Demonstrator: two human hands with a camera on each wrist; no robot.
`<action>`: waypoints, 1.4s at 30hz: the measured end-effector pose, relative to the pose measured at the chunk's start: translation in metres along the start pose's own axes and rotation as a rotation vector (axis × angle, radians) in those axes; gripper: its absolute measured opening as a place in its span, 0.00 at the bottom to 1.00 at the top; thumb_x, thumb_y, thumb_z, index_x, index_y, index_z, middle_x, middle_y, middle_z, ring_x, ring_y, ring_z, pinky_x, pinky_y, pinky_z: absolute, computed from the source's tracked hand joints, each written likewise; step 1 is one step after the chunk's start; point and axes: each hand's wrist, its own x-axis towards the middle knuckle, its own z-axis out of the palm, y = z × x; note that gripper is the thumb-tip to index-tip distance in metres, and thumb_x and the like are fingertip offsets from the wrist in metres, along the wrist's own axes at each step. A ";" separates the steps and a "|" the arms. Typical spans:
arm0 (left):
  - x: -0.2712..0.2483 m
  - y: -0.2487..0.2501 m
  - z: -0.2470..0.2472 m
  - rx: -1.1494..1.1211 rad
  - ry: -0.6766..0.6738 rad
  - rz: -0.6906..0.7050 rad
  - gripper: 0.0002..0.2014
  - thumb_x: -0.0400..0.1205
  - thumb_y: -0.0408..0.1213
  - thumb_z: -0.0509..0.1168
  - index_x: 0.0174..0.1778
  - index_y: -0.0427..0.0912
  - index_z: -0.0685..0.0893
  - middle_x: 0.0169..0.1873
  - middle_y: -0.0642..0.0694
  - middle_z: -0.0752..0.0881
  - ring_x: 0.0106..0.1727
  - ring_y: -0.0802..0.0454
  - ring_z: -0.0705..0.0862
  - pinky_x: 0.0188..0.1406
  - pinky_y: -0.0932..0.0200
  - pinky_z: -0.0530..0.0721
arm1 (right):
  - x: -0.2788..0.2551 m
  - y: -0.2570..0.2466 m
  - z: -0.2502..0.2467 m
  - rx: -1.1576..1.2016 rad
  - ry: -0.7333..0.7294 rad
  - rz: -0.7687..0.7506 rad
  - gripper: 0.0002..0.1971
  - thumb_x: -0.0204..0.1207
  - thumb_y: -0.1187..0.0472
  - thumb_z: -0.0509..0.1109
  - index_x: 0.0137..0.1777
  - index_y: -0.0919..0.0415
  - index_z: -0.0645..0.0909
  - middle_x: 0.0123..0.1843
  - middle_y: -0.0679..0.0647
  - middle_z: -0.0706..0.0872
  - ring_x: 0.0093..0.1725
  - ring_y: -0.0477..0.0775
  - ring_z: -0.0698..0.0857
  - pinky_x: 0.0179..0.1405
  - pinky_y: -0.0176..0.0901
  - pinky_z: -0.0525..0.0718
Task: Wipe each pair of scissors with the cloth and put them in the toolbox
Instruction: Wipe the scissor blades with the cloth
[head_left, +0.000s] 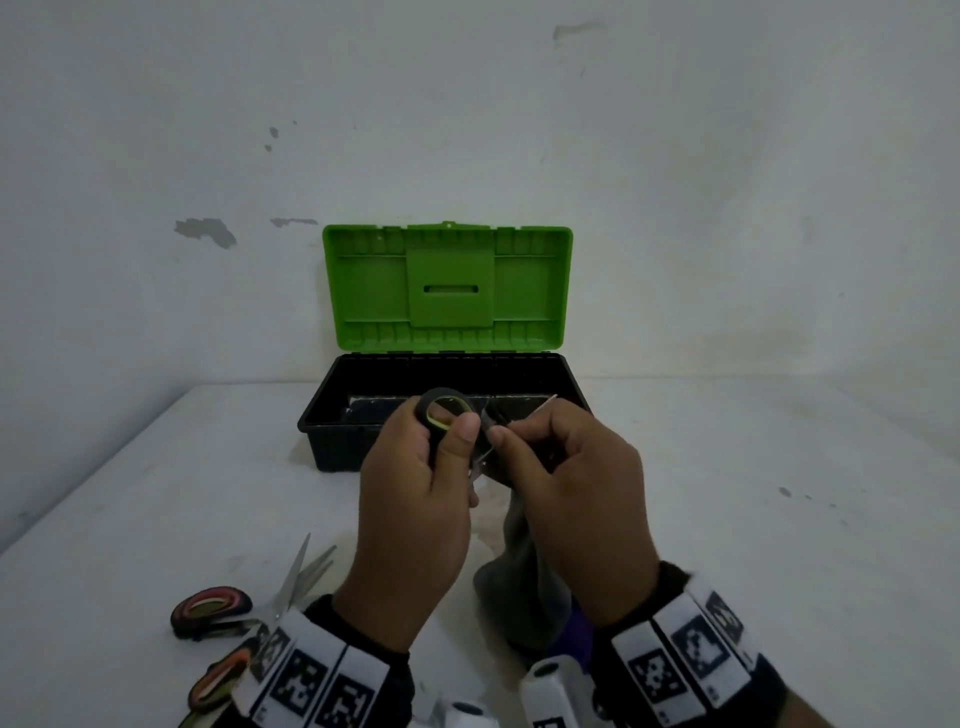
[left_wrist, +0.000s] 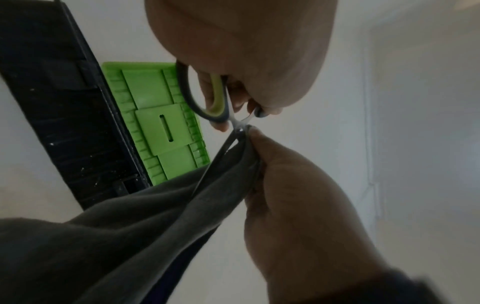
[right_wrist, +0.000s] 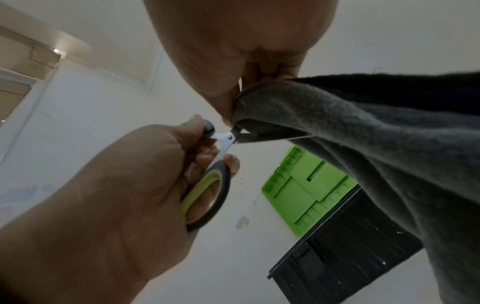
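Note:
My left hand (head_left: 452, 431) grips the black-and-green handle of a pair of scissors (head_left: 441, 408), fingers through the loop, just in front of the toolbox. The blades stand spread apart. My right hand (head_left: 511, 434) pinches a grey cloth (head_left: 519, 571) around one blade near the pivot; the cloth hangs down to the table. In the left wrist view the scissors (left_wrist: 207, 96) meet the cloth (left_wrist: 130, 236) at the pivot. The right wrist view shows the handle (right_wrist: 207, 195) and the cloth (right_wrist: 363, 133) folded over the blade. The toolbox (head_left: 332, 452) is black, its green lid (head_left: 441, 286) raised.
Red-handled scissors (head_left: 210, 610) and orange-handled scissors (head_left: 218, 680) lie on the white table (head_left: 779, 519) at the near left, beside my left wrist. A white wall stands right behind the toolbox.

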 end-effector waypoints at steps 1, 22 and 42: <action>-0.001 -0.002 0.000 0.035 0.007 0.046 0.11 0.87 0.46 0.60 0.43 0.45 0.79 0.31 0.48 0.82 0.29 0.52 0.82 0.28 0.54 0.84 | 0.001 0.001 0.000 0.007 0.015 0.012 0.06 0.75 0.60 0.79 0.37 0.57 0.87 0.32 0.43 0.88 0.36 0.42 0.87 0.33 0.22 0.78; -0.006 -0.001 -0.003 0.136 0.013 0.205 0.12 0.85 0.47 0.58 0.42 0.43 0.77 0.31 0.48 0.80 0.31 0.51 0.81 0.30 0.59 0.80 | 0.017 0.001 -0.010 0.054 0.128 0.069 0.09 0.74 0.60 0.80 0.34 0.55 0.86 0.30 0.41 0.87 0.34 0.38 0.86 0.31 0.20 0.76; -0.007 0.001 -0.003 0.160 -0.002 0.252 0.13 0.85 0.46 0.58 0.41 0.41 0.77 0.30 0.48 0.78 0.29 0.53 0.80 0.29 0.61 0.78 | 0.022 0.008 -0.014 -0.004 0.124 0.086 0.10 0.73 0.58 0.80 0.32 0.55 0.85 0.30 0.43 0.88 0.33 0.42 0.86 0.31 0.25 0.77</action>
